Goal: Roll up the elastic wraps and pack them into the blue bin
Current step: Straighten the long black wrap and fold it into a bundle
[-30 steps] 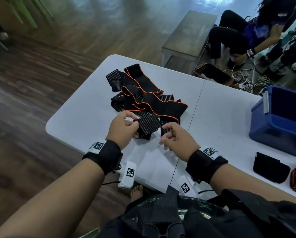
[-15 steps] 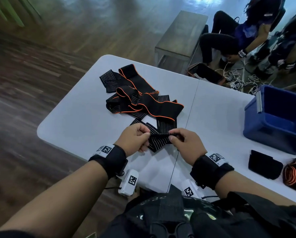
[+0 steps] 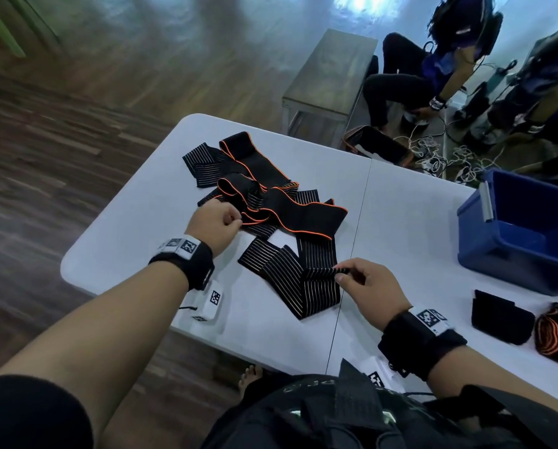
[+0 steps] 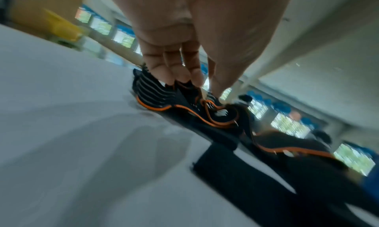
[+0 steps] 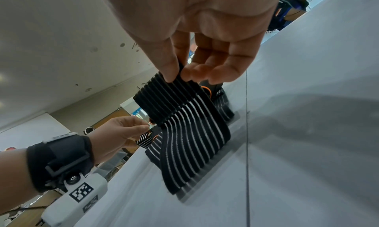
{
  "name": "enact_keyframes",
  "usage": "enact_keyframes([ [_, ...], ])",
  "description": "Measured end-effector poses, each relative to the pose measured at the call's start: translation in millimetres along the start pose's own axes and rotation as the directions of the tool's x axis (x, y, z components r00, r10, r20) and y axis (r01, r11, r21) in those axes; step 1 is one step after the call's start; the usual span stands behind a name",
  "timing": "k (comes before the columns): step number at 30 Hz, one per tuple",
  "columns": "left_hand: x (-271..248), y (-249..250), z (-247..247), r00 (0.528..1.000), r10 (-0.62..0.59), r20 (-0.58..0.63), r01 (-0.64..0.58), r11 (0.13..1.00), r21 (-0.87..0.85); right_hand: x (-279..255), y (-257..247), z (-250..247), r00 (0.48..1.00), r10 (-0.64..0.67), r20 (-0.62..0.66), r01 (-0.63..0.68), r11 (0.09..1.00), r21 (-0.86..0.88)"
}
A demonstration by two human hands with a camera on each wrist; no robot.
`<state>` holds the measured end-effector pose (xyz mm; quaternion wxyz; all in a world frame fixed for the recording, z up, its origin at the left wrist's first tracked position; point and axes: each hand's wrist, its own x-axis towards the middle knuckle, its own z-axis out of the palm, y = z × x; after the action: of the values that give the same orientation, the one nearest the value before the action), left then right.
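Note:
A black wrap with white stripes [image 3: 297,280] [image 5: 190,133] lies folded on the white table [image 3: 400,222], near the front. My right hand [image 3: 342,274] [image 5: 178,76] pinches its raised end between thumb and fingers. Behind it sits a tangled pile of black wraps with orange edges [image 3: 271,196] [image 4: 184,107]. My left hand [image 3: 237,222] [image 4: 184,81] is at the pile's near left side, fingertips pinching an orange-edged wrap. The blue bin [image 3: 510,254] stands open at the right edge; what it holds is hidden.
Two rolled wraps lie at the front right: a black one [image 3: 501,317] and an orange-striped one [image 3: 556,335]. Beyond the table stand a wooden bench [image 3: 329,69], a seated person [image 3: 433,66] and loose cables on the floor [image 3: 439,157].
My left hand let go of the striped wrap and moved up and left to the pile. My right hand kept its pinch on the striped wrap, which now lies spread on the table.

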<state>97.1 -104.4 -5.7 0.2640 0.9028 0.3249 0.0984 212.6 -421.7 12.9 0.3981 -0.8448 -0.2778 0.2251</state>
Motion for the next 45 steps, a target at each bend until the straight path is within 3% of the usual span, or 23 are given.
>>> enact_keyframes([
  [2, 1.5, 10.1, 12.9, 0.988, 0.122, 0.092, -0.126, 0.992, 0.030, 0.9, -1.2, 2.0, 1.000, 0.008, -0.007, -0.008, 1.000, 0.006],
  [4, 4.2, 20.7, 27.1, 0.971, 0.171, 0.169, -0.187, 0.979, 0.083, 1.3, -2.7, 4.0, 1.000, 0.009, -0.008, -0.009, 1.000, 0.001],
  [8, 12.2, 31.1, 48.6, 0.967, 0.054, 0.250, -0.108, 0.972, 0.208, 3.0, -5.7, 4.5, 0.999, 0.024, -0.021, -0.024, 1.000, 0.010],
  [12, 19.8, 31.7, 51.6, 0.973, 0.065, 0.220, -0.115, 0.968, 0.224, 4.2, -3.4, 5.0, 0.997, 0.051, -0.059, -0.050, 0.998, 0.024],
  [14, 22.1, 32.1, 44.8, 0.982, 0.095, 0.165, -0.121, 0.981, 0.154, 4.6, 0.3, 6.5, 0.995, 0.068, -0.072, -0.065, 0.997, 0.046],
  [18, 22.0, 41.8, 14.7, 0.996, 0.084, -0.039, -0.088, 0.986, -0.139, 6.9, 4.6, 9.4, 0.992, 0.087, -0.092, -0.080, 0.994, 0.076],
  [21, 24.8, 44.2, -8.1, 0.990, 0.035, -0.140, -0.089, 0.911, -0.402, 9.1, 4.4, 11.4, 0.991, 0.090, -0.096, -0.082, 0.993, 0.082],
  [24, 25.6, 31.6, -14.8, 0.993, -0.072, -0.089, 0.007, 0.811, -0.584, 10.5, 2.9, 14.4, 0.991, 0.092, -0.098, -0.082, 0.992, 0.098],
  [28, 21.3, 10.2, -3.0, 0.992, -0.129, -0.005, 0.115, 0.903, -0.413, 10.3, -0.1, 19.4, 0.993, 0.082, -0.089, -0.073, 0.991, 0.109],
  [31, 12.3, 2.3, 9.3, 0.996, -0.078, 0.051, 0.086, 0.978, -0.187, 10.2, 0.5, 22.7, 0.992, 0.083, -0.090, -0.073, 0.991, 0.109],
  [34, 3.0, 1.4, 15.3, 0.989, -0.020, 0.147, 0.029, 0.998, -0.058, 9.2, 2.0, 25.3, 0.991, 0.085, -0.098, -0.073, 0.990, 0.122],
  [39, -7.5, 8.2, 21.0, 0.947, -0.042, 0.317, -0.013, 0.985, 0.169, 5.1, 2.0, 27.9, 0.991, 0.080, -0.103, -0.064, 0.987, 0.151],
  [41, -9.2, 9.5, 24.1, 0.956, -0.006, 0.292, -0.057, 0.976, 0.209, 3.6, 1.3, 28.0, 0.991, 0.076, -0.110, -0.060, 0.987, 0.148],
  [45, -11.3, 15.0, 20.4, 0.991, 0.084, 0.106, -0.095, 0.990, 0.102, 1.2, -1.4, 24.5, 0.990, 0.072, -0.124, -0.052, 0.986, 0.157],
])
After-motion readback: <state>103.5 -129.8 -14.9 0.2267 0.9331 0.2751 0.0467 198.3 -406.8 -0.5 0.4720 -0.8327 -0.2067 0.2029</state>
